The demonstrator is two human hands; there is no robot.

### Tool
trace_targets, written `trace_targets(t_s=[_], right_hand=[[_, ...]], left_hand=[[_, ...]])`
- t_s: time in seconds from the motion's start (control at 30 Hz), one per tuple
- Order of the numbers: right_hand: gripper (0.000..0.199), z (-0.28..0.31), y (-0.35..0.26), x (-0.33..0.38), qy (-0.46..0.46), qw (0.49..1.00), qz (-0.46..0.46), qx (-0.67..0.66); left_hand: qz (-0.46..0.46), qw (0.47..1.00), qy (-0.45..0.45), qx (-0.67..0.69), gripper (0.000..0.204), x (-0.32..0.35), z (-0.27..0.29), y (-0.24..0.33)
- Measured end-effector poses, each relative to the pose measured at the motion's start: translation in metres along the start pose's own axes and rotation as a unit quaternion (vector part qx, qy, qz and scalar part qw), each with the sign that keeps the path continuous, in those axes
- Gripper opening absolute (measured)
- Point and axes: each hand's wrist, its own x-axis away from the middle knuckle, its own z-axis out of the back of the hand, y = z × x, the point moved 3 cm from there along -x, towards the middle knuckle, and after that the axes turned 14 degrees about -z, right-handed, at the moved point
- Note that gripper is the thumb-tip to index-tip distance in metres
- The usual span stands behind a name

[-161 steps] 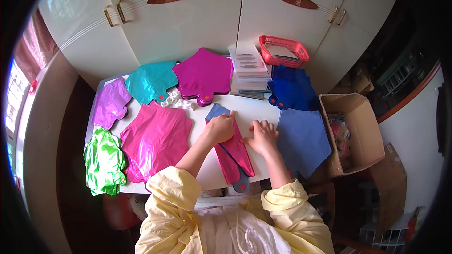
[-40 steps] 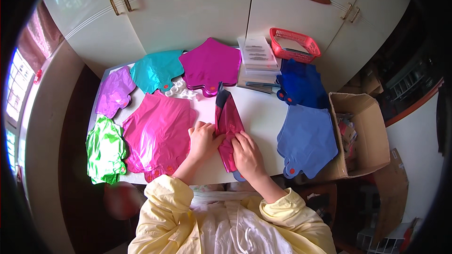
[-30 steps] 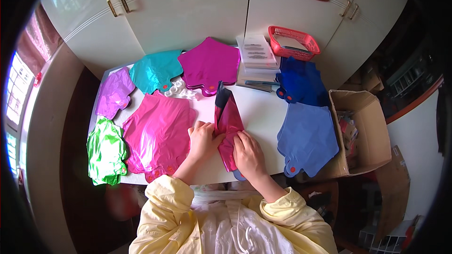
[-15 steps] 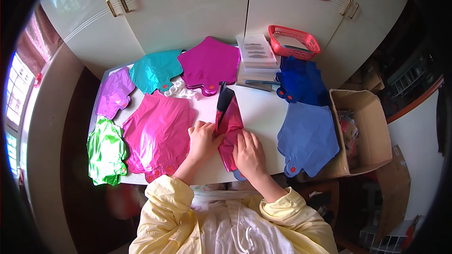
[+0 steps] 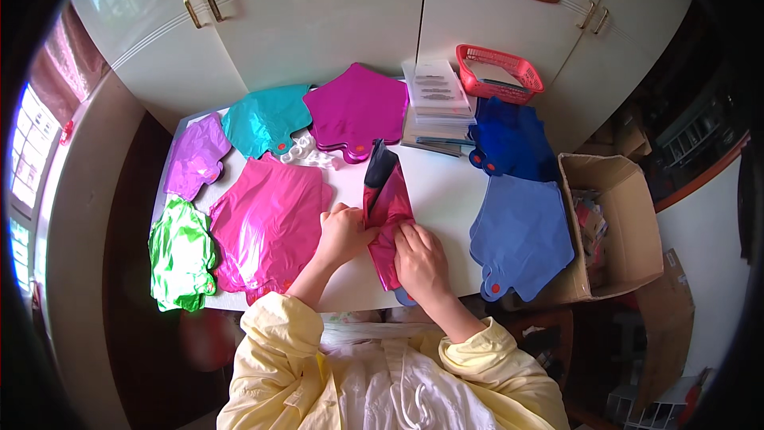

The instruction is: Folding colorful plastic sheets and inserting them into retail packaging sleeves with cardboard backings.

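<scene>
A flat, uninflated foil balloon point(image 5: 391, 211), folded into a narrow strip, lies between my hands at the front middle of the table. Its outside is deep pink, and a dark flap point(image 5: 382, 170) shows at the far end. My left hand point(image 5: 344, 235) grips the left edge, the thumb reaching onto the foil. On the right side, my right hand point(image 5: 420, 259) has its bent fingers pressed together on the fold. Just left of my left hand lies a stack of bright pink foil balloons point(image 5: 267, 223). A slate-blue balloon stack point(image 5: 521, 231) is right of my right hand.
Green point(image 5: 181, 255), lilac point(image 5: 196, 155), teal point(image 5: 267, 119), magenta point(image 5: 358, 107) and dark blue balloons point(image 5: 516, 139) ring the white table point(image 5: 446, 199). White ribbon point(image 5: 306, 151), stacked printed sheets point(image 5: 436, 91) and a red basket point(image 5: 501, 95) stand behind. An open cardboard box point(image 5: 629, 247) flanks the right edge.
Both hands stay on the folded balloon. The fingers of my right hand have shifted slightly on the foil, and the whole view has moved a little.
</scene>
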Motion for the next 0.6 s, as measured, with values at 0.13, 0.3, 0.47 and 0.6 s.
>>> trace_targets(t_s=[0.13,0.3,0.47,0.6], right_hand=[[0.032,-0.002,0.001,0.0,-0.004,1.0,0.0,-0.011],[0.032,0.0,0.001,-0.001,-0.007,1.0,0.0,-0.018],[0.033,-0.001,0.001,-0.001,-0.006,1.0,0.0,-0.019],[0.033,0.0,0.0,-0.002,-0.007,1.0,0.002,-0.016]], left_hand=[[0.025,0.995,-0.017,0.09,0.027,0.0,0.014,0.008],[-0.048,0.995,-0.031,0.076,0.023,0.001,0.018,0.005],[-0.098,0.993,-0.065,0.016,0.018,-0.002,0.019,0.0],[-0.076,0.995,-0.06,0.036,0.017,-0.001,0.02,-0.004]])
